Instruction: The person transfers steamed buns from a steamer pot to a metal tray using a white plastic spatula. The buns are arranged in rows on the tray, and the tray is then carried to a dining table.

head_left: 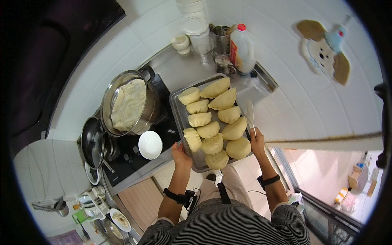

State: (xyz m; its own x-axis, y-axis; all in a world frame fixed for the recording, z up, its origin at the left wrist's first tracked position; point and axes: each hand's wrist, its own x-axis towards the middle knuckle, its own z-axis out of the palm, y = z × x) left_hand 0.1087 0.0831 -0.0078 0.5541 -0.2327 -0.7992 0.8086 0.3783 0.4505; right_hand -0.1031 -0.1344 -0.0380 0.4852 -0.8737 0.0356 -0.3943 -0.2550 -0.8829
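A rectangular metal tray [197,163] bears two uneven columns of pale yellow filled dough pieces [208,130], some half-moon shaped, others rounder. My left hand [182,156] grips the tray's near left edge. At the right edge, my right hand [257,142] holds the tray together with a white spatula-like utensil [250,114], whose blade points away from me. Left of the tray, a steel steamer pot [147,113] on the cooktop contains a pale sheet [130,105], possibly cloth or dough. A white bowl [150,145] sits between the pot and my left hand.
On the black cooktop [122,167] also stands a dark frying pan [92,142]. A stone mortar [181,44], plastic tubs [199,36], a metal measuring cup [221,39] and a plastic jug [243,53] line the back wall. Dishes and a white plate [120,220] lie at lower left.
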